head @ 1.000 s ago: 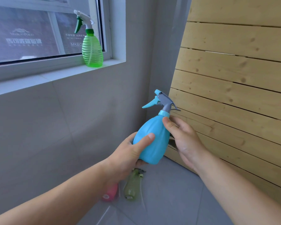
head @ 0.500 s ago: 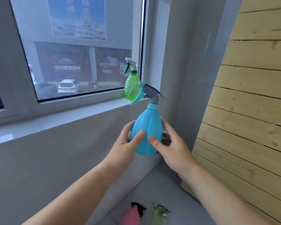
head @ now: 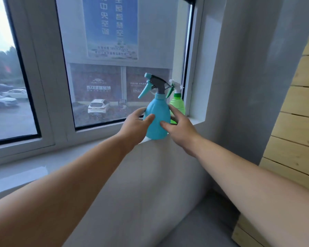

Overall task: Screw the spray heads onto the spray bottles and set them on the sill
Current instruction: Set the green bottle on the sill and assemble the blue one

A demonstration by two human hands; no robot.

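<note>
Head view, single frame, logged left to right.

Left third of the frame: window (head: 96, 68) with a white frame; through the glass I noted parked cars and a wet lot. The white sill (head: 43, 166) ran from the lower left edge toward centre right.

Left forearm entered from the lower left corner and reached up to centre frame. I recorded the left hand (head: 135, 124) wrapped on the left side of the blue spray bottle (head: 157, 118), thumb laid across its front, fingers curling behind it. Grip: closed on the bottle.

Centre: the blue spray bottle stood upright, its base at the front edge of the sill; I could not tell whether it rested fully on it. Its spray head (head: 154, 84), grey body with a teal trigger and nozzle, sat on the neck, nozzle pointing left.

Just right of centre: right hand (head: 179, 126) on the bottle's right side, thumb on the front, fingers pressed along the flank. Also gripping the bottle. Right forearm ran off to the lower right corner.

Immediately behind and right of the blue bottle: green spray bottle (head: 177, 106) with a white and green head, upright on the sill in the window's corner. Touching or just apart from the blue one: could not tell.

Right edge: grey wall (head: 239, 86), then pale wooden slats (head: 296, 122).
</note>
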